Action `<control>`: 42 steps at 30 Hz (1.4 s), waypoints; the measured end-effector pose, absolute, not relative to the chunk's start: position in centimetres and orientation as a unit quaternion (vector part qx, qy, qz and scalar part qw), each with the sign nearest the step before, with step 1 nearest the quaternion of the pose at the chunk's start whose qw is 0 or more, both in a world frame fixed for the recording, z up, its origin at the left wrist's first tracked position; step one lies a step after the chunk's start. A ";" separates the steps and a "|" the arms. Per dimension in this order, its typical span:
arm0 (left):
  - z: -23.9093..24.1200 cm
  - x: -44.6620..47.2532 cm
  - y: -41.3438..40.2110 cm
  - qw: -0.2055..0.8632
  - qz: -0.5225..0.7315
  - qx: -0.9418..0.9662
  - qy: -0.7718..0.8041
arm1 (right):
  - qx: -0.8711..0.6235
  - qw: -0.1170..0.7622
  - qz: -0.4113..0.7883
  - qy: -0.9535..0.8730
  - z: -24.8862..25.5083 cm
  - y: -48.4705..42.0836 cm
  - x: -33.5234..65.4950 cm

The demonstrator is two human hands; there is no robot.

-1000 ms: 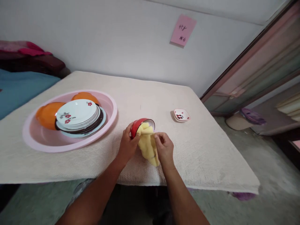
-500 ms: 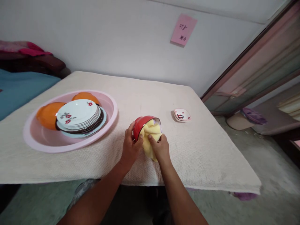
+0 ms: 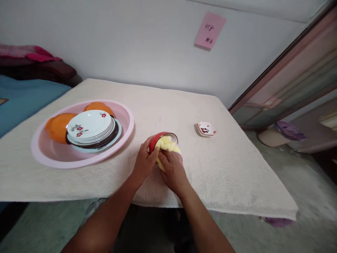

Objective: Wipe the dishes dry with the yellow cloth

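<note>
A red bowl with a dark rim is tilted toward me above the cloth-covered table, near its front edge. My left hand is closed round the bowl's left side, thumb at the rim. Inside the bowl is a yellow cloth, part of it hanging out over the near rim. My right hand presses into the cloth at the bowl's mouth; its fingertips are hidden in the folds. To the right of the bowl, small white dishes with a red pattern sit on the table.
At the left stands a large pink basin holding stacked flowered plates and orange bowls. A white wall with a pink note rises behind the table. A bin stands on the floor at right.
My right hand has moved from the bowl's right edge into its mouth, pushing the yellow cloth inward. Less cloth hangs below the bowl. My left hand keeps its hold. The view has shifted slightly.
</note>
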State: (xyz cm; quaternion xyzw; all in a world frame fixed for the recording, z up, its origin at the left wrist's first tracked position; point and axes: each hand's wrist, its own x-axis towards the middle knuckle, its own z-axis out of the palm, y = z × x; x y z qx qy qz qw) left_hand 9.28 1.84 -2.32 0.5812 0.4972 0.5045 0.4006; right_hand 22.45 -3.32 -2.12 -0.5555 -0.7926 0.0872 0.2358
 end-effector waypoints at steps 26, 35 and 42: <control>-2.9 9.3 1.0 0.376 0.405 0.648 0.523 | -0.675 0.225 -0.030 -0.702 -2.7 -2.0 23.8; -2.6 10.4 0.4 0.337 0.379 0.687 0.521 | -0.722 0.382 0.059 -0.573 -3.4 -1.0 23.9; -3.4 10.7 0.2 0.446 0.411 0.624 0.493 | -0.670 0.531 0.252 -0.454 -0.9 -1.1 23.7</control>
